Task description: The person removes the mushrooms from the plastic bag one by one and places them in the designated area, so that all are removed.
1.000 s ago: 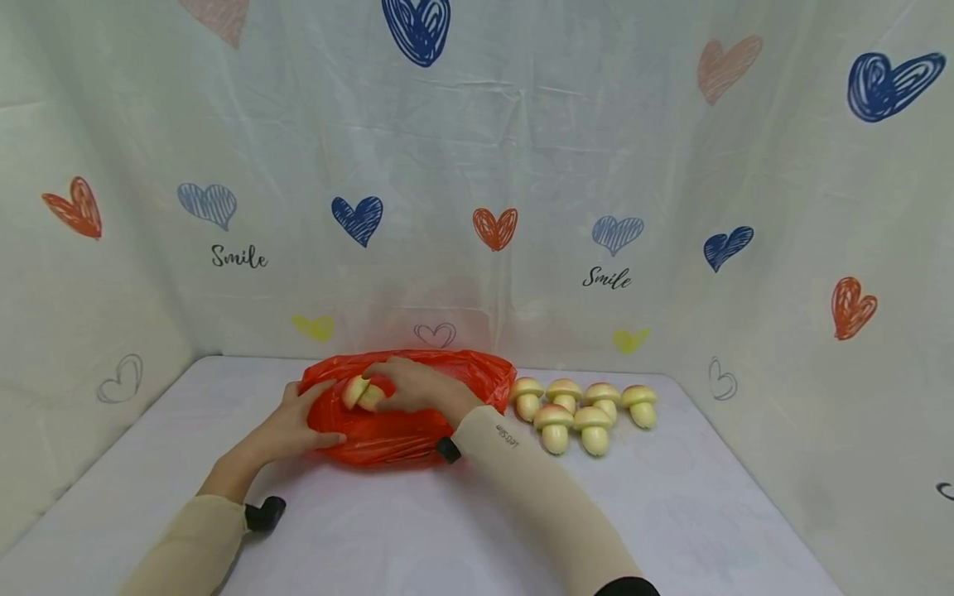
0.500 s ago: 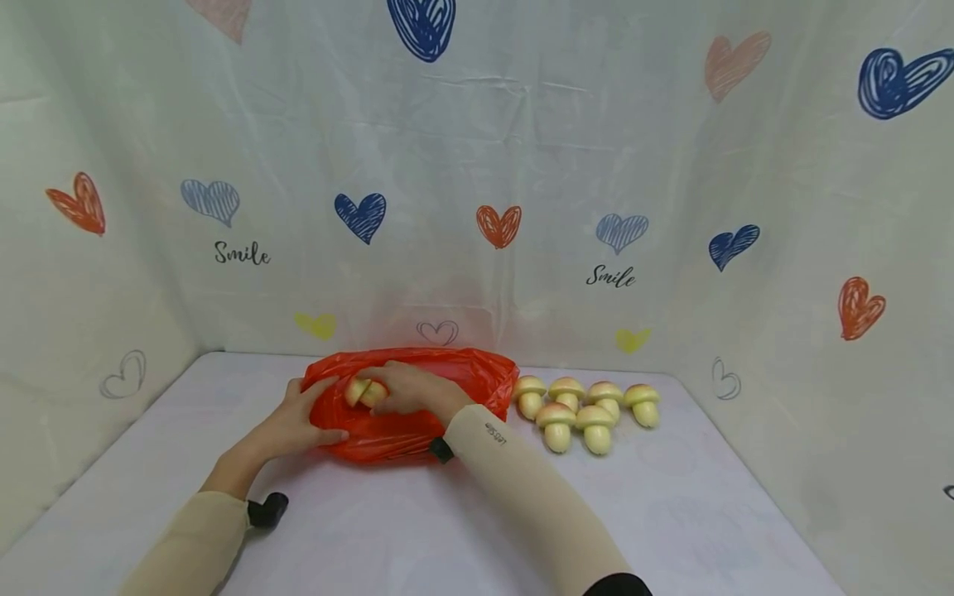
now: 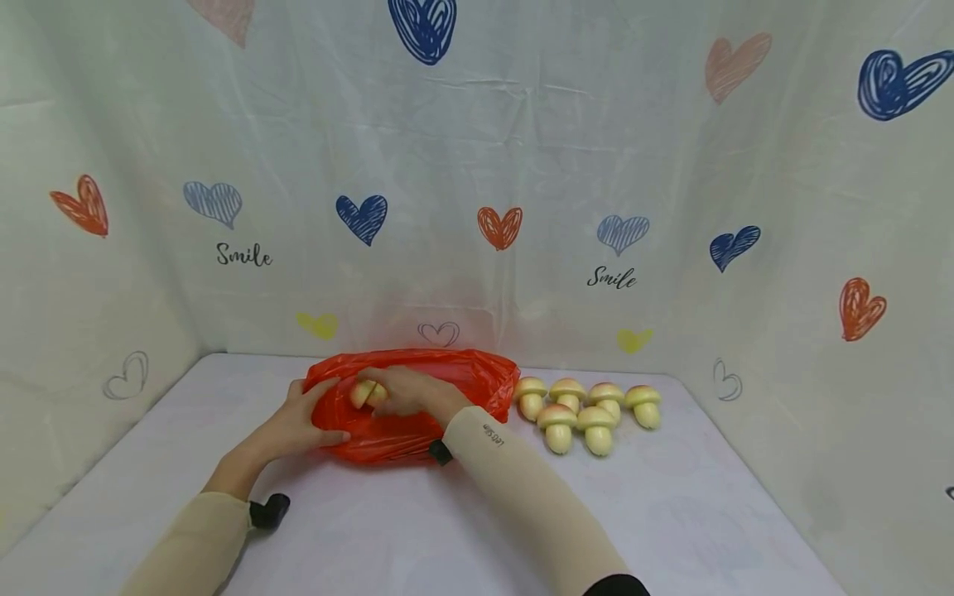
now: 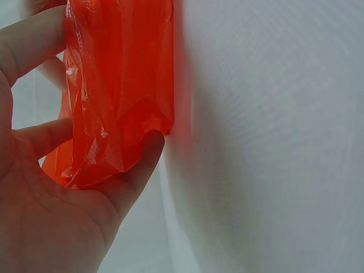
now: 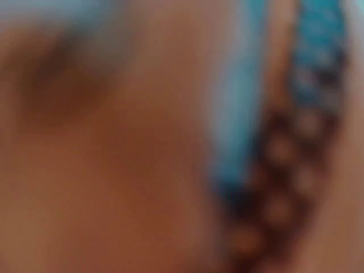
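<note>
A red plastic bag (image 3: 417, 434) lies on its side on the white table, its mouth spread toward the person. At its left end my left hand (image 3: 294, 418) grips the bag's edge, fingers over the top and thumb low at the front; the left wrist view shows the crinkled red film (image 4: 119, 85) between thumb and fingers. Inside the mouth my right hand (image 3: 410, 393) holds a toy mushroom (image 3: 365, 395) with a pale stem and a yellowish-pink cap, partly hidden by the fingers. The right wrist view is a blur of skin-brown and blue.
Several more toy mushrooms (image 3: 596, 430) stand in two loose rows close to the bag's right end. A white curtain (image 3: 551, 165) printed with hearts surrounds the table (image 3: 447, 530) at the back and sides.
The right hand and its mushroom have sunk slightly deeper into the bag, and less of the mushroom shows. The left hand keeps its place on the bag. The head view has shifted slightly.
</note>
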A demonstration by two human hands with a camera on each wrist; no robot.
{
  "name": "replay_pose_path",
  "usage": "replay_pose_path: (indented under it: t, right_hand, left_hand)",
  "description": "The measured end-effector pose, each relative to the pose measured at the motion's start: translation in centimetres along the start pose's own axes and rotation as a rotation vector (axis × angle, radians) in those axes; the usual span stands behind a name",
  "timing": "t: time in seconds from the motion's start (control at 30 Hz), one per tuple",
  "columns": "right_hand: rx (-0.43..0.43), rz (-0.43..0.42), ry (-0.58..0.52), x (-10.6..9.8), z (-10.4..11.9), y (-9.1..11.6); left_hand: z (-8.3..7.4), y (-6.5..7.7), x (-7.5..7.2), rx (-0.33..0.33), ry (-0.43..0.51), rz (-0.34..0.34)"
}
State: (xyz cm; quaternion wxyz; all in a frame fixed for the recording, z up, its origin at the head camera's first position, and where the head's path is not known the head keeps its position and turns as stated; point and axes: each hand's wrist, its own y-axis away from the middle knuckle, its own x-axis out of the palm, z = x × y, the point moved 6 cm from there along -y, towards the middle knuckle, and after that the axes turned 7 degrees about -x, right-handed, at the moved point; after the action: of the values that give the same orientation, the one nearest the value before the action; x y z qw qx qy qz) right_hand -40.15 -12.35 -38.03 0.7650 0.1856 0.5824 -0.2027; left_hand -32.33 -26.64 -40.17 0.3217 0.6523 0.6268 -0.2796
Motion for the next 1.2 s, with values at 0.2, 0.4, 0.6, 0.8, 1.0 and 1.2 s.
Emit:
replay_pose_path:
  t: [0.2,0.4,0.6,0.8,1.0,1.2]
  right_hand:
    - [0.024,0.009,-0.013,0.32,-0.09,0.00]
    - [0.043,-0.007,0.002,0.17,-0.32,0.27]
    - [0.113,-0.010,-0.062,0.45,-0.67,0.74]
    - [0.087,-0.030,-0.062,0.55,-0.66,0.79]
    - [0.081,-0.023,-0.065,0.56,-0.80,0.77]
    - [0.078,-0.015,-0.064,0.59,-0.64,0.78]
  left_hand:
    - [-0.15,0.00,0.14,-0.007,0.000,0.000]
    - [-0.26,-0.10,0.15,-0.022,-0.005,0.004]
    - [-0.28,0.03,0.16,-0.020,-0.011,0.003]
    - [-0.30,0.15,0.19,-0.015,-0.011,0.002]
    - [-0.20,0.03,0.10,-0.010,-0.014,-0.002]
    - [-0.05,-0.03,0.18,-0.015,-0.015,0.001]
